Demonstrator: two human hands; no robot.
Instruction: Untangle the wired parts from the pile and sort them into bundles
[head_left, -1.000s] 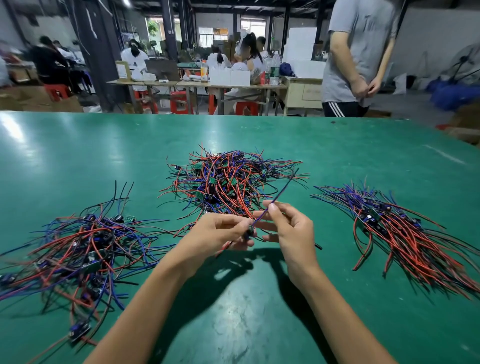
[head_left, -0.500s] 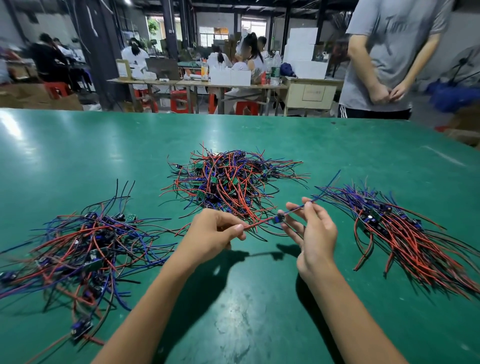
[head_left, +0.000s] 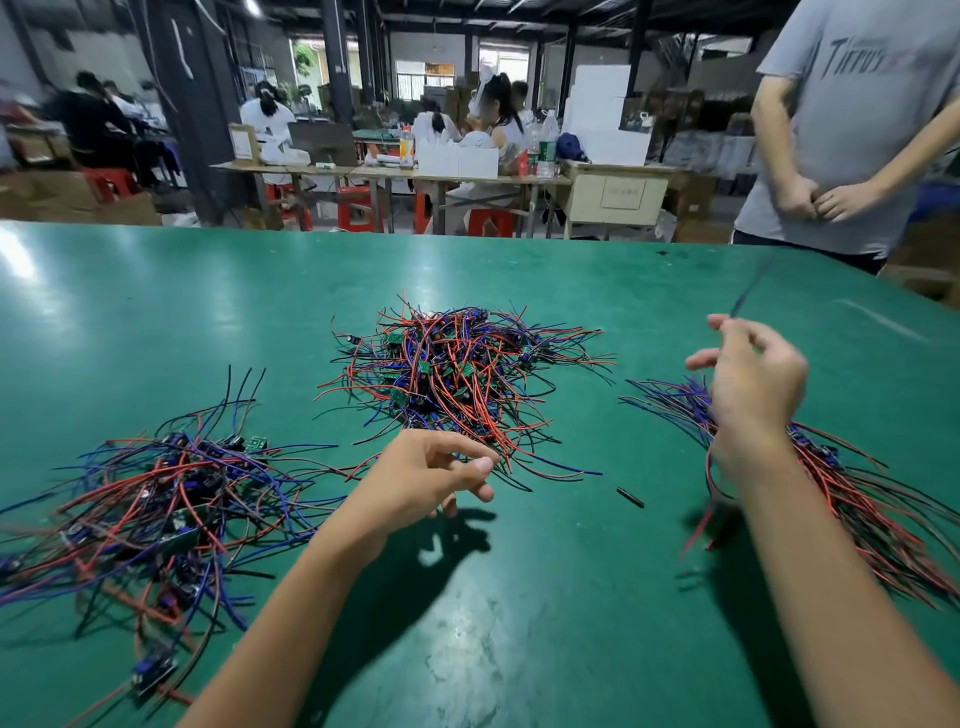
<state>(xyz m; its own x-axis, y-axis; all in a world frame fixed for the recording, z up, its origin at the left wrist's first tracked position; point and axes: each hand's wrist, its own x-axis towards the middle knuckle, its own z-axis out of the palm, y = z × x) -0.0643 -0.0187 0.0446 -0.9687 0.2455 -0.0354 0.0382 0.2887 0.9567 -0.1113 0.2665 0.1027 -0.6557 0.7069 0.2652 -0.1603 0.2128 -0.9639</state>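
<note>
The right hand (head_left: 748, 384) pinches one wired part (head_left: 748, 291), its wire pointing up and away, directly above the right bundle (head_left: 857, 488), while the left hand (head_left: 426, 478) hangs loosely curled, holding nothing, nearest the pile (head_left: 457, 374).

The scene is seen through a single wide-angle view, taken from head height and aimed forward and down across the green table (head_left: 519, 623). The near table surface is held close beneath the lens, with both forearms entering from the bottom edge. The middle pile of wired parts (head_left: 457, 384) is centred in the frame. Beyond the far table edge, the workshop background is taken in along the top. Straight lines are bowed toward the frame edges.
</note>
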